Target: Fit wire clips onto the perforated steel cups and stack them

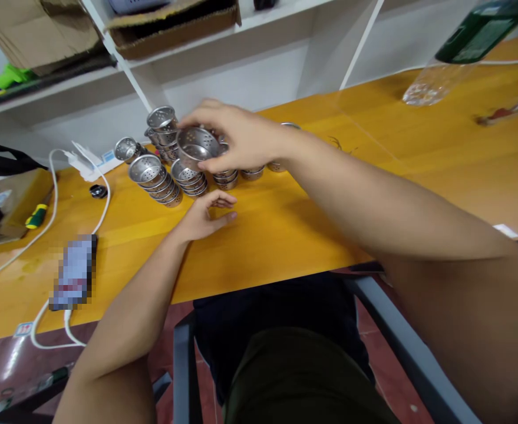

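My right hand (241, 138) grips a perforated steel strainer cup (195, 147), held tilted just above several stacks of the same cups (161, 182) on the yellow wooden table (285, 235). More stacks (164, 126) stand behind, partly hidden by the hand. My left hand (205, 215) rests on the table just in front of the stacks, fingers loosely curled and apart, with nothing in it.
A phone (73, 272) with a white cable (50, 218) lies at the left, near a screwdriver (38, 215) and a white power strip (86, 162). White shelves with cardboard boxes (174, 23) stand behind. A plastic bag (435, 82) lies far right.
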`<state>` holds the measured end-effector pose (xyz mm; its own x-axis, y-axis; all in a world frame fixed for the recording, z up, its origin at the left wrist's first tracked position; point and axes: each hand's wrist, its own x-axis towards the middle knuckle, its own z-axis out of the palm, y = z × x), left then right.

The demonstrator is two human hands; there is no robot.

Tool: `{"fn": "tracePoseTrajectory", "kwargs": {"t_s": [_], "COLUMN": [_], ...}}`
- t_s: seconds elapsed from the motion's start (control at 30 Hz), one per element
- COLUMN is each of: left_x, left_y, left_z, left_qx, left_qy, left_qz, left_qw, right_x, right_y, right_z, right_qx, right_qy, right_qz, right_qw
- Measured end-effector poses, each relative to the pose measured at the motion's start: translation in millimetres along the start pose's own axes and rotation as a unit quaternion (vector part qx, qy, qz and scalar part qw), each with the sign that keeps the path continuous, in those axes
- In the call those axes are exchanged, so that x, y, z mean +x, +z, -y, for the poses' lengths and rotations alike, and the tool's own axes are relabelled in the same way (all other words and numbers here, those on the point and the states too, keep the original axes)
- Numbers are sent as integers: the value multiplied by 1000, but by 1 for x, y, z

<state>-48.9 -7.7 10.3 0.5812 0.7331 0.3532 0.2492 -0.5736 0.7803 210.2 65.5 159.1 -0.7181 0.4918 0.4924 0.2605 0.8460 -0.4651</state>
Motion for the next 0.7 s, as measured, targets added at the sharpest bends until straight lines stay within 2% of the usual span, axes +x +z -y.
{"fn": "tracePoseTrajectory", "kwargs": {"t_s": [0.13,0.3,0.37,0.5,0.57,0.63,0.7], "left_x": [1,3,4,7,8,9,9], "left_y": [-2,-4,-5,-9,-12,-13,-13], "left_z": [5,10,11,11,11,11,12], "left_qx": [-9,-12,-21,-43,-52,-58,-62], "left_qy": [-11,-16,-23,-65,-88,-101,-103], "left_qz": [-18,-16,-24,-51,-63,-71,-72], "left_qw": [1000,1000,999,996,993,991,990], "right_x": [58,94,98,91,85,85,93], "right_y": [18,33,41,66,75,77,73], "right_z": [-4,-21,-33,-56,-63,-69,-78], "right_qx": [-29,-87,-50,88,117,113,94], "right_qy": [-5,36,51,39,36,37,19], "right_qz": [99,168,145,-11,-62,-55,-19], "right_qw": [995,981,987,995,991,991,995]}}
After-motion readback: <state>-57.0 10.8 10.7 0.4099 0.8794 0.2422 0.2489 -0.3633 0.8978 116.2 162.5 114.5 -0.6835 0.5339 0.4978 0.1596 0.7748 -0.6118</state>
